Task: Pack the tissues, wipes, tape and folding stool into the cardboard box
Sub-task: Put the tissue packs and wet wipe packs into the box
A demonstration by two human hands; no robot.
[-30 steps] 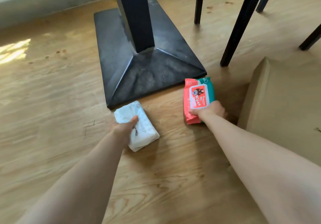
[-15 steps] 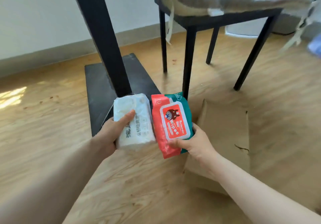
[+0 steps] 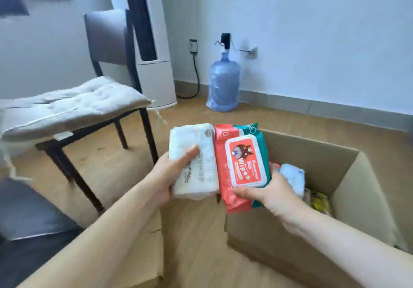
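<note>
Head view: tissues point(image 3: 194, 164) beside wipes point(image 3: 242, 164)

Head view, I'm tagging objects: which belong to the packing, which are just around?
Job: tissue pack in left hand; wipes pack in right hand; cardboard box.
Around: cushioned chair, water jug.

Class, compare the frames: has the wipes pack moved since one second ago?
Yes. The wipes pack, then on the floor, is now lifted in the right hand, at the cardboard box opening.
</note>
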